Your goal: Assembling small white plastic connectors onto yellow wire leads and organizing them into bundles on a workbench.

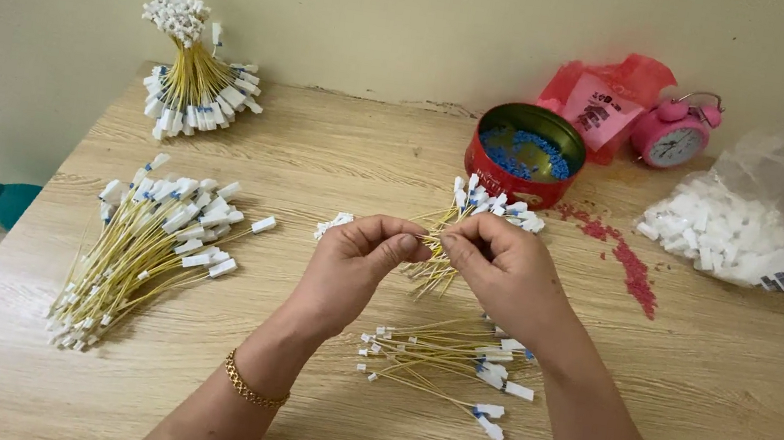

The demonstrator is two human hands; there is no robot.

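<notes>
Both hands meet above the middle of the wooden table (690,411). My left hand (356,266), with a gold bracelet at the wrist, pinches something small between thumb and forefinger. My right hand (502,265) grips a bunch of thin yellow wires with white and blue end pieces (484,207), which fans out behind and below the fingers. The fingertips of both hands touch at the bunch. Under my right forearm lies a small loose group of the same yellow wires (439,362).
A large pile of wires (146,248) lies at left; a tied upright bundle (193,83) stands at the back left. A red round tin with blue bits (525,154), a pink alarm clock (675,136), a clear bag of white parts (743,236) and spilled red bits (633,267) sit at right.
</notes>
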